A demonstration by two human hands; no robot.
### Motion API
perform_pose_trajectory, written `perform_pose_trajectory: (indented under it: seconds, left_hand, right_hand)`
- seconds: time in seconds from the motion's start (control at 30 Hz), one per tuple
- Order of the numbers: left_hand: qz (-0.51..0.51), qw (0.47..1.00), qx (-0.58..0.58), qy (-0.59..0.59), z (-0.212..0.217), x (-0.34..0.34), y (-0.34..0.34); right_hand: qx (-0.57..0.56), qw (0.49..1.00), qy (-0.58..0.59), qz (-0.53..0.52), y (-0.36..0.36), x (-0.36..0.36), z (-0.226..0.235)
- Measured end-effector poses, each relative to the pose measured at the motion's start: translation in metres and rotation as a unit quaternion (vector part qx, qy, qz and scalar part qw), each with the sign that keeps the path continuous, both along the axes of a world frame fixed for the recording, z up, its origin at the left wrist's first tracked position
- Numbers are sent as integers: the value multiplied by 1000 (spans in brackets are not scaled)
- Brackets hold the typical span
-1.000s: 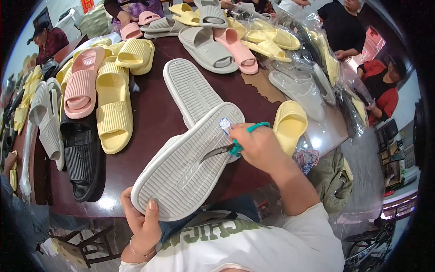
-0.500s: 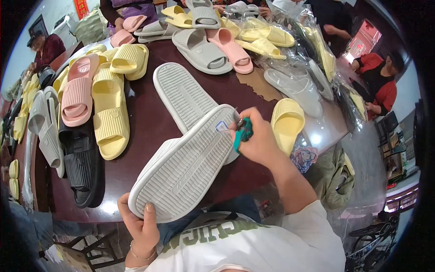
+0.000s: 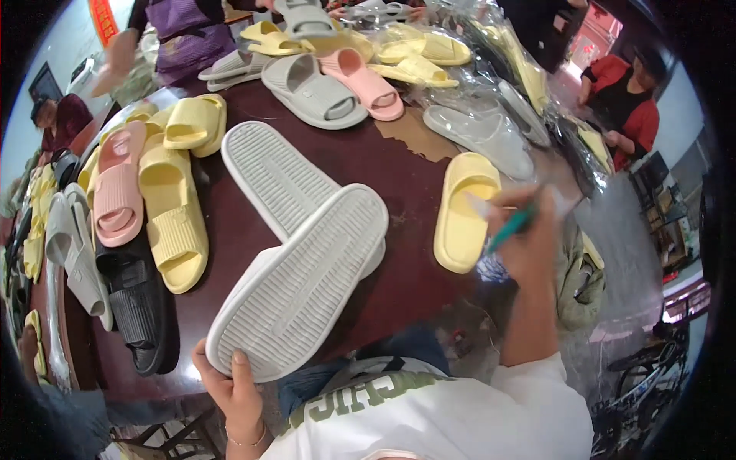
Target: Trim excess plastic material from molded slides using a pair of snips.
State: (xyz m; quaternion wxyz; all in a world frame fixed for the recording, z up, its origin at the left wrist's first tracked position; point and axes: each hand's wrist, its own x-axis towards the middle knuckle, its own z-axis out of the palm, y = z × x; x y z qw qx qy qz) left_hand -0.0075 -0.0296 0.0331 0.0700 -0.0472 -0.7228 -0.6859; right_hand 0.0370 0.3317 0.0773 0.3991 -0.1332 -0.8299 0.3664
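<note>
- Swinging away from the sole, the right hand (image 3: 529,230) now sits well off to the side of the grey slipper (image 3: 303,280), carrying green-handled scissors (image 3: 512,228); half a second ago it was working at the slipper's toe end, so the trimming there looks finished.
- Fingers are clenched round the scissor handles; a pale scrap beside them is too blurred to identify.
- The left hand (image 3: 230,387) grips the slipper's heel from below, thumb on the ribbed sole, holding it tilted across a second grey slipper (image 3: 272,176) on the dark surface (image 3: 406,284).
- A yellow slipper (image 3: 464,211) lies just beside the right hand.
</note>
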Motion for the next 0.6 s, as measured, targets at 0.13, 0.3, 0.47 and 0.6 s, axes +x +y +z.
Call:
perform_pose_trajectory:
  seconds: [0.13, 0.3, 0.47, 0.6]
  left_hand:
    - [25, 999, 30, -33, 3, -6, -5]
    - [8, 994, 2, -109, -1, -4, -13]
    - [-52, 995, -86, -14, -6, -4, -12]
    - [-91, 995, 15, -50, -6, 2, -15]
  right_hand:
    - [373, 906, -97, -177, -3, 38, 17]
    - [352, 907, -222, -68, -1, 61, -15]
    - [328, 880, -337, -65, 21, 78, -33]
    - [380, 856, -347, -48, 29, 68, -45]
